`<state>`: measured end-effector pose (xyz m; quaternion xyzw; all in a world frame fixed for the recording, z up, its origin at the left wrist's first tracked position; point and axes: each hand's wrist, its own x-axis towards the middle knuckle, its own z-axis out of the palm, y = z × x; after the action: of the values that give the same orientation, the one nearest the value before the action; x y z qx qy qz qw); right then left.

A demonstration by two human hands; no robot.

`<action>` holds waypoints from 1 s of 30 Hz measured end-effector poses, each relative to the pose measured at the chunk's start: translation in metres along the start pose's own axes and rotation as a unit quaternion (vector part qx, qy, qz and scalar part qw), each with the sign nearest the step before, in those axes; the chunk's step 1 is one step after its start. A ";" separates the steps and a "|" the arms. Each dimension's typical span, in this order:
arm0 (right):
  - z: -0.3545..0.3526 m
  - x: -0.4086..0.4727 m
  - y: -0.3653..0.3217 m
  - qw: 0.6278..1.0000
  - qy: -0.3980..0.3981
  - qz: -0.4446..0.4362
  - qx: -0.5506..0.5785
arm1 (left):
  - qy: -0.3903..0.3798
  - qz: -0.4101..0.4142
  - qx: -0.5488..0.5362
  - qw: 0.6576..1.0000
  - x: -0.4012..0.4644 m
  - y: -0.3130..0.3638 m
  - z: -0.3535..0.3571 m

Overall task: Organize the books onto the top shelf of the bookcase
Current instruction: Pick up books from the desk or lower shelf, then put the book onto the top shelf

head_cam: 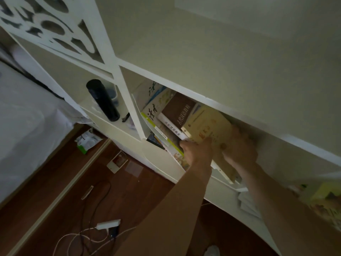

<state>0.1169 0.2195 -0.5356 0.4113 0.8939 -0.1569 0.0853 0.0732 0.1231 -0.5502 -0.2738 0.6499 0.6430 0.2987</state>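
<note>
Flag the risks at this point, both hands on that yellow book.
The yellow book is only partly in the compartment; the left hand and right hand grip its lower end, so it could slip out. The leaning brown book and white-green book beside it may topple if nudged.

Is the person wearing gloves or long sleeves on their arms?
No. The left hand and right hand are bare, with no gloves. Both forearms are bare as far as the picture shows, with no sleeve, watch or bracelet in view. The dim light hides finer details such as rings.
</note>
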 end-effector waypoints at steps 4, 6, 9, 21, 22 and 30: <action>0.022 0.006 0.016 0.997 0.030 -0.061 -0.032 | 0.042 0.029 -0.008 0.999 0.003 -0.006 0.013; 0.019 0.009 0.016 0.998 -0.020 -0.053 -0.030 | 0.038 0.045 -0.010 0.998 0.001 -0.005 0.010; 0.006 -0.003 0.013 0.995 -0.003 -0.030 0.100 | 0.000 0.090 -0.036 0.995 -0.019 0.004 -0.011; -0.088 -0.141 -0.036 0.776 -0.339 0.039 0.530 | -0.210 0.051 -0.068 0.974 -0.143 0.071 -0.210; -0.092 -0.158 -0.041 0.764 -0.351 0.034 0.541 | -0.218 0.054 -0.054 0.973 -0.152 0.076 -0.222; -0.156 -0.297 -0.060 0.801 -0.213 -0.053 0.558 | -0.287 0.121 0.055 0.949 -0.241 0.106 -0.301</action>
<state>0.2594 0.0271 -0.2933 0.2963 0.6317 -0.7160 0.0209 0.1460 -0.1818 -0.3020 0.0203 0.5990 0.6894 0.4069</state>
